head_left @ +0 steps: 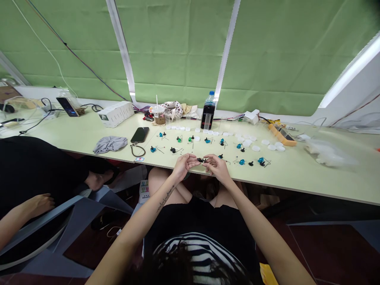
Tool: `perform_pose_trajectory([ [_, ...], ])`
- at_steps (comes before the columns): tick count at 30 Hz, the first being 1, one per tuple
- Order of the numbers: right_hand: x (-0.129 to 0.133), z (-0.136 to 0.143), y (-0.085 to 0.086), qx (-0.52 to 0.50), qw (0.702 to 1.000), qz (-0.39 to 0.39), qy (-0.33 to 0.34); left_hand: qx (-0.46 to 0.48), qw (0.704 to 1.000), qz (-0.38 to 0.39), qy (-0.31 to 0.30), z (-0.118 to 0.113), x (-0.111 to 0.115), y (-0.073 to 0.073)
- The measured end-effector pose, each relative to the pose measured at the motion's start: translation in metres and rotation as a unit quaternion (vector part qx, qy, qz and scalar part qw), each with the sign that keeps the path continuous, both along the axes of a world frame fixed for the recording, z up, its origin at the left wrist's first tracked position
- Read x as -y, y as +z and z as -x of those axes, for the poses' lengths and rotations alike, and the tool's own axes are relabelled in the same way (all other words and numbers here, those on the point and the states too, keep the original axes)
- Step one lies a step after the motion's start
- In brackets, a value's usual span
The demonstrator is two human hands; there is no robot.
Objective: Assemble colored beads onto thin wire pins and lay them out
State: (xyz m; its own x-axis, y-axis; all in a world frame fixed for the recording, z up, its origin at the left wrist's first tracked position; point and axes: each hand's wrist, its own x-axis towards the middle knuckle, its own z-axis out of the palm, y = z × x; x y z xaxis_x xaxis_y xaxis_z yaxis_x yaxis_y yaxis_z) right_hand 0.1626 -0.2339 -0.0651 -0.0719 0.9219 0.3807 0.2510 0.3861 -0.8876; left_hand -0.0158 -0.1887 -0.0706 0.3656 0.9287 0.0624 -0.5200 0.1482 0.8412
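Observation:
Both hands meet above the table's front edge around a small black part [201,160], too small to name. My left hand [184,165] pinches it from the left. From the right, the fingers of my right hand [218,168] close on its other end. Beyond the hands lie small sets of blue, green and black knob-like pieces with thin bent metal rods. Among them are a blue piece [153,149], a black piece [173,150], a green piece [190,139] and another blue piece [242,162]. White round caps [255,148] lie in a row behind them.
A phone [140,135] and a grey cloth [110,145] lie to the left. At the back stand a white box [116,114], a drink cup [159,115] and a bottle [211,99] behind an upright phone [207,116]. A yellow multimeter [282,135] lies right. Another person's hand [40,204] is at left.

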Motion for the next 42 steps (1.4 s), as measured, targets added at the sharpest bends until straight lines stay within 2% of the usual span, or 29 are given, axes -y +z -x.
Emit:
perform_pose_trajectory([
  [20, -0.0025, -0.0002, -0.0037, 0.005, 1.0, 0.009, -0.005, 0.001, 1.0, -0.009, -0.005, 0.0002, -0.0001, -0.001],
  [42, -0.0011, 0.0004, 0.0, 0.005, 1.0, 0.015, 0.004, -0.003, 1.0, -0.016, -0.005, 0.0005, -0.0006, -0.0025],
])
